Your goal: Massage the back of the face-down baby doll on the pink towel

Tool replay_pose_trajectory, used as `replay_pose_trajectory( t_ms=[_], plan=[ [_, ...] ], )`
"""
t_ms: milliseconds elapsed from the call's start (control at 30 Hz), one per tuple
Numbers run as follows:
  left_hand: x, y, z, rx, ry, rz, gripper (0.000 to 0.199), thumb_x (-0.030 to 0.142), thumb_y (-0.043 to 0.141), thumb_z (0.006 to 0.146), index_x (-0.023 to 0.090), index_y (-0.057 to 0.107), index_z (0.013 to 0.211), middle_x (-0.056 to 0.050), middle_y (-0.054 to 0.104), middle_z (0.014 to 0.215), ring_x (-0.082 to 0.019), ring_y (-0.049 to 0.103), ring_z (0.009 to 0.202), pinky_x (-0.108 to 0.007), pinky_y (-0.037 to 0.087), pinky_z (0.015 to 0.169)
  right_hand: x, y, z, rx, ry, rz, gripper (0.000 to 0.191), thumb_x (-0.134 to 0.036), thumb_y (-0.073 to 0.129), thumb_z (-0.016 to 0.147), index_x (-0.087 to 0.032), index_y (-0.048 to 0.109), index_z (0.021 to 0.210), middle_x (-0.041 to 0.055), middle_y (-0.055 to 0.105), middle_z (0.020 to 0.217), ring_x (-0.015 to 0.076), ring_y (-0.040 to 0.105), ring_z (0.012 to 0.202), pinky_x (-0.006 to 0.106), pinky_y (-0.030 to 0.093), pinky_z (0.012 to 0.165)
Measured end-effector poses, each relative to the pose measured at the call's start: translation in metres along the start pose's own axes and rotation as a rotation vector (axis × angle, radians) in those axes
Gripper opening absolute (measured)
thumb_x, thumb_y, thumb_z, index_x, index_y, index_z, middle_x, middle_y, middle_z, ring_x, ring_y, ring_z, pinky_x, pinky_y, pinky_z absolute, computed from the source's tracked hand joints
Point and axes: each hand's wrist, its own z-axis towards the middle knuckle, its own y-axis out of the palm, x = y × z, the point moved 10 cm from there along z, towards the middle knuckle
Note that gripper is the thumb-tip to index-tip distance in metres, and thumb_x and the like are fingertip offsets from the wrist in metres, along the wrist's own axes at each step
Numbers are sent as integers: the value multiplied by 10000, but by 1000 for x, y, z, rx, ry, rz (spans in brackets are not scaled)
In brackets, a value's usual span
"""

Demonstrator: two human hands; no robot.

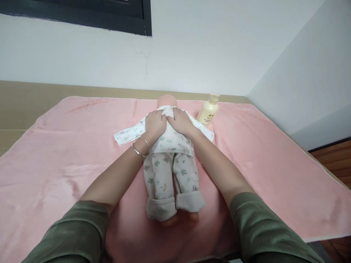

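Note:
A baby doll [173, 144] in a white patterned top and matching trousers with rolled cuffs lies on a pink blanket [82, 157]. Its head points away from me and its feet toward me; no face shows, only the smooth round head. My left hand [155, 123] rests flat on the left side of its upper body, a silver bangle at the wrist. On the right side, my right hand [181, 121] lies flat too, fingers stretched toward the shoulders. Both thumbs come close together at the middle. The doll's sleeves spread out to either side, and its hands are not visible.
A pale yellow pump bottle [208, 111] stands on the blanket just beyond the doll's right sleeve. Behind the table's wooden edge [35, 95] rises a white wall [192, 47] with a dark frame [109, 16] at upper left. Another wall slants along the right.

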Motion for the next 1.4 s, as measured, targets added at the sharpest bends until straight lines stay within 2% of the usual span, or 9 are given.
replay_pose_trajectory(
  t_ms=[267,467,667,767,967,1067,1233,1333,1400],
  plan=[
    [34,-3,-18,-78,73,125,494,186,304,995,1,555,1377,-284,592,1429,-388,517,1383,-495,387,1163,2,-3,2,-78,-66,10,586,-394,385,1012,-9,494,1440,253,581,1476,370,557,1350,490,423,1153],
    [21,-7,-4,-170,105,57,461,212,292,1001,35,627,1265,-257,678,1303,-349,634,1233,-447,483,1071,-24,-5,-30,-120,138,-161,638,-301,273,1057,83,335,1563,323,376,1633,420,371,1539,545,317,1246],
    [-2,-11,8,-149,20,-13,513,260,224,1024,110,711,1075,-205,738,1176,-319,683,1107,-426,518,993,-33,1,-40,-293,140,-100,700,-267,327,1015,47,211,1630,302,182,1718,435,175,1618,576,259,1285],
    [6,-11,3,-107,49,55,490,243,235,1031,107,697,1119,-199,729,1182,-312,673,1129,-418,509,1025,-13,3,-22,-304,127,-7,645,-295,347,1010,-29,333,1598,247,295,1700,384,301,1584,519,337,1255],
    [36,-9,-19,-151,77,218,385,140,382,977,3,630,1237,-276,657,1288,-342,577,1318,-419,431,1136,7,-8,1,-79,92,-2,504,-347,317,1044,-42,563,1360,237,617,1434,358,575,1320,484,421,1155],
    [35,-11,-17,-161,81,173,369,140,380,959,49,671,1168,-250,691,1250,-350,615,1249,-423,460,1074,-4,-10,-6,-62,79,-77,492,-327,298,1057,-30,568,1343,242,627,1416,365,576,1295,482,420,1135],
    [2,-12,3,-179,-36,-78,360,260,380,963,151,713,1044,-156,760,1156,-288,686,1046,-365,508,876,-43,-12,-29,-104,-12,-168,455,-224,320,1034,-31,565,1365,245,612,1425,378,557,1295,504,427,1119],
    [-4,-12,8,-161,-33,-91,373,262,359,970,155,715,1001,-140,767,1128,-261,683,1023,-343,503,871,-60,-13,-37,-102,-72,-162,426,-151,343,999,-56,598,1327,236,635,1381,360,552,1309,490,442,1115],
    [1,-12,6,-144,-9,-41,387,250,345,984,137,709,1048,-156,756,1150,-267,683,1051,-349,508,904,-53,-12,-34,-116,-32,-99,426,-158,334,999,-74,609,1313,223,645,1373,356,575,1290,488,472,1089]
  ],
)
